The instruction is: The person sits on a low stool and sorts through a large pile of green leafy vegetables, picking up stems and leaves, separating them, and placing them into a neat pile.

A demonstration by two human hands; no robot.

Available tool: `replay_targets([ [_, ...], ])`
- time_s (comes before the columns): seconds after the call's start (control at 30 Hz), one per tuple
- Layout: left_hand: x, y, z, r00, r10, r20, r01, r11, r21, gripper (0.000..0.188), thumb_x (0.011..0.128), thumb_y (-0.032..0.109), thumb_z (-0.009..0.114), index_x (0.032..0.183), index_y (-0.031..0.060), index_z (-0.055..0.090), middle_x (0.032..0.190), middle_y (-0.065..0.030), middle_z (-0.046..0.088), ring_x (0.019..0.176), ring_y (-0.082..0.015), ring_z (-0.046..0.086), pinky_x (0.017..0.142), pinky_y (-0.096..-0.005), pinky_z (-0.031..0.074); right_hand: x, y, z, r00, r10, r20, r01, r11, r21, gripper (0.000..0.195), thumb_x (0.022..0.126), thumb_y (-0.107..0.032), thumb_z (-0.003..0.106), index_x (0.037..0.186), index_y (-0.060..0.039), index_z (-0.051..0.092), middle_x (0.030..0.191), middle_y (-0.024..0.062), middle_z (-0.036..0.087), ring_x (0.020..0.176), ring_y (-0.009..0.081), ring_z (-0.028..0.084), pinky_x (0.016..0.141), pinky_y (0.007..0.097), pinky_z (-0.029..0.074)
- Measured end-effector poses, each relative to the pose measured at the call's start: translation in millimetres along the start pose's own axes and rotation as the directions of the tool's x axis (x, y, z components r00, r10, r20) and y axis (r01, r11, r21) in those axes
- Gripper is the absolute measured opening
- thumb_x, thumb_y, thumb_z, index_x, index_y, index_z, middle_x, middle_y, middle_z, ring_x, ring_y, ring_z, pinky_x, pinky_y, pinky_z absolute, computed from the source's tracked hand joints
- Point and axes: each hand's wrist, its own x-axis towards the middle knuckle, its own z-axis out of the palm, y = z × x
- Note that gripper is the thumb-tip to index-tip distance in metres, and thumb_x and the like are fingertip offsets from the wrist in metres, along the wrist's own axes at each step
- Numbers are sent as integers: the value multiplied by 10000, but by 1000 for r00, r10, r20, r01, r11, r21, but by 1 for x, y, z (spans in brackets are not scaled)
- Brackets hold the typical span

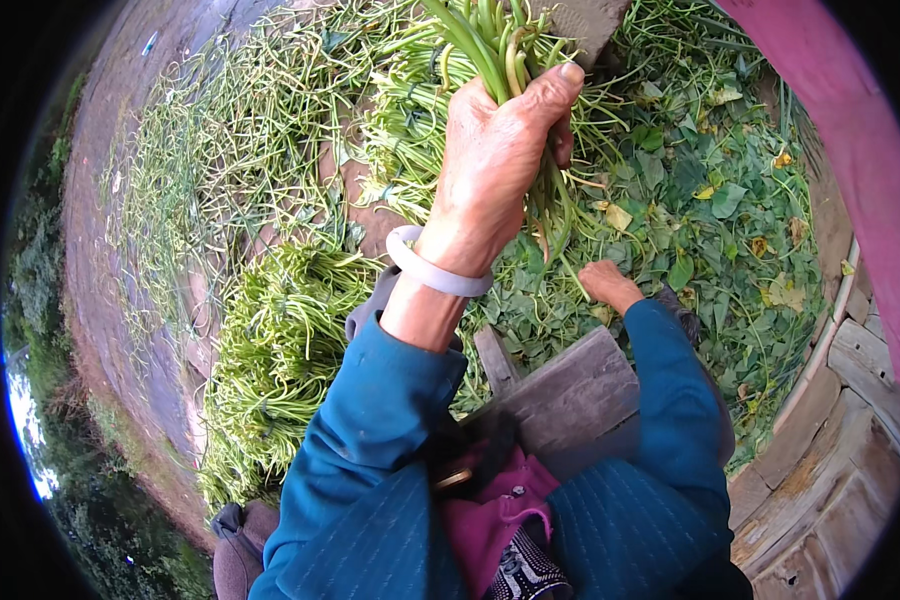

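My left hand, with a pale bangle at the wrist, is closed around a bunch of long green stems. Their thinner ends hang below the fist, towards my right hand. That hand has its fingers curled beside the lower end of one stem; whether it grips the stem cannot be told. Beyond my left hand lie tied bundles of stems, partly hidden by it. Another thick pile of bundled stems lies to the left of my forearm.
Loose stems are strewn over the ground at the left. Green leaves, some yellowed, cover the ground at the right. A wooden board is close before me. Weathered timbers line the lower right, and pink cloth hangs at the upper right.
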Motion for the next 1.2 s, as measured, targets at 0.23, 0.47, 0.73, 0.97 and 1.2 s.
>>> replay_targets([
  [0.23,-4,3,-13,998,23,-51,-24,999,-24,193,819,189,641,755,60,513,615,-8,460,509,-104,443,472,-233,377,14,-36,-76,983,-122,-137,140,982,131,155,748,-133,549,685,3,589,663,187,595,647,354,588,586,448,465],
  [0.47,0,0,-18,996,-11,-90,-1,991,-131,190,827,189,622,727,45,548,583,-8,501,465,-92,482,438,-211,389,130,-86,-15,960,-252,-123,280,889,362,144,720,-145,539,775,-21,587,756,199,593,710,359,580,628,450,458],
  [0.73,-2,6,-19,992,-34,-120,27,998,-58,186,822,180,606,711,38,558,565,-6,501,468,-85,474,446,-220,384,147,-107,4,945,-314,93,287,931,226,186,714,-190,547,749,-11,583,725,189,583,713,354,578,646,447,454],
  [0.97,-4,4,-21,998,-32,-57,27,996,-86,180,811,176,642,722,57,541,602,-8,498,492,-104,486,460,-226,399,46,-70,-61,989,-121,89,86,943,320,223,707,-217,559,722,4,583,684,184,571,692,351,569,637,438,448],
  [1.2,-4,-5,-13,995,-81,59,78,996,50,140,797,137,643,724,51,560,580,-5,521,453,-89,474,430,-216,389,-123,-35,-158,835,511,-205,12,356,935,210,750,-201,626,733,0,568,590,59,527,494,141,495,443,289,387],
])
